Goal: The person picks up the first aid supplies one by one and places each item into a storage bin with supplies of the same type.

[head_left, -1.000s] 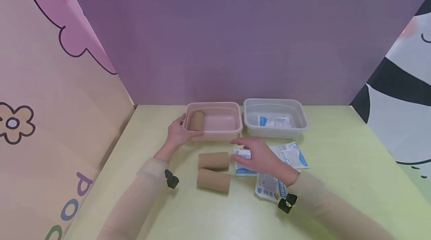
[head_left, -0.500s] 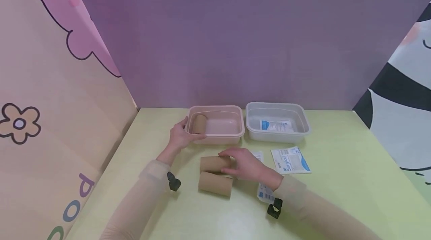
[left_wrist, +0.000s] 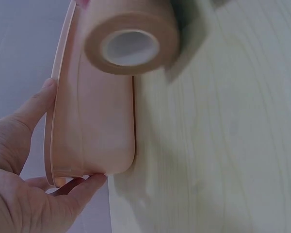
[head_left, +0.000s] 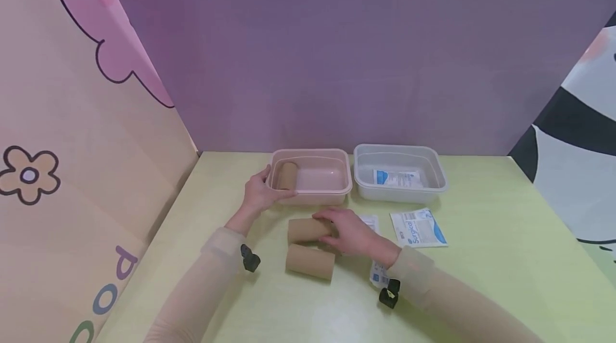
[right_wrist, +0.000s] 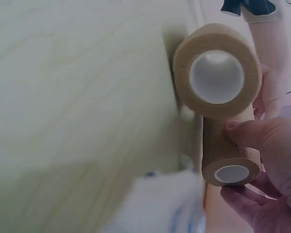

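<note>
My left hand grips the left end of the pink plastic box, thumb along its front and fingers at its outer side. One tan bandage roll lies inside that box, at its left end. In front of the box my right hand holds the right end of another bandage roll. The right wrist view shows the thumb on one side of this roll and fingers at the other. A third bandage roll lies just nearer on the table, its hollow white core facing the right wrist camera.
A white plastic box with a surgical packet in it stands right of the pink one. Another surgical packet lies on the table. More packets are partly hidden by the right hand and forearm. A purple wall rises behind.
My right hand has moved left, from above the packets to the farther bandage roll, and has taken hold of it. The left hand stays on the pink box. The view has shifted slightly.
</note>
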Available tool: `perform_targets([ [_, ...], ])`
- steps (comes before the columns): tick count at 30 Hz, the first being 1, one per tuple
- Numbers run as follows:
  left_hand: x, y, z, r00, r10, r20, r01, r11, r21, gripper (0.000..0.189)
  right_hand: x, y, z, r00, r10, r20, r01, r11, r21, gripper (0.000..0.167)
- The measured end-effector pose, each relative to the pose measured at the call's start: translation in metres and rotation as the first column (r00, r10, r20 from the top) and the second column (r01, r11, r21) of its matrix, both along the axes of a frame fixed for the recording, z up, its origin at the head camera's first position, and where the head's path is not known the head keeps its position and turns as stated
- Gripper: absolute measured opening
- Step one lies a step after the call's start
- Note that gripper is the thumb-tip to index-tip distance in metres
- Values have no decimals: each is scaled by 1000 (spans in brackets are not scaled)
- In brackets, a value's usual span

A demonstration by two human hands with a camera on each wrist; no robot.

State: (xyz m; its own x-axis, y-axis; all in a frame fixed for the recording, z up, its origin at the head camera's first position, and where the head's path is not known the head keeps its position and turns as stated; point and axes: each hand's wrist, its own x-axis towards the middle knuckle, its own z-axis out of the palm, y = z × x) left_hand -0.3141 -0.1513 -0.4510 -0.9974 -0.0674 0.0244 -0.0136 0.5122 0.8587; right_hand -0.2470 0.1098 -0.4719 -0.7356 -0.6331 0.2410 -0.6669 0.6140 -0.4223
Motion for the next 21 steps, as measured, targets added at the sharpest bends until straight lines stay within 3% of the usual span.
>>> perform_targets([
  [5,2,0,2,1000,-3,-5,3,1000,1,117,5,7,15,1000,-13,-23,12,998,-55,53],
  [10,0,-2,3,1000,-2,2,2,1000,-17,118,2,17,41,999,-15,-48,9,992,-125,51],
  [21,-1,-2,0,1000,-1,28,1,1000,6,120,-37,36,84,985,-129,-117,112,983,-143,52],
])
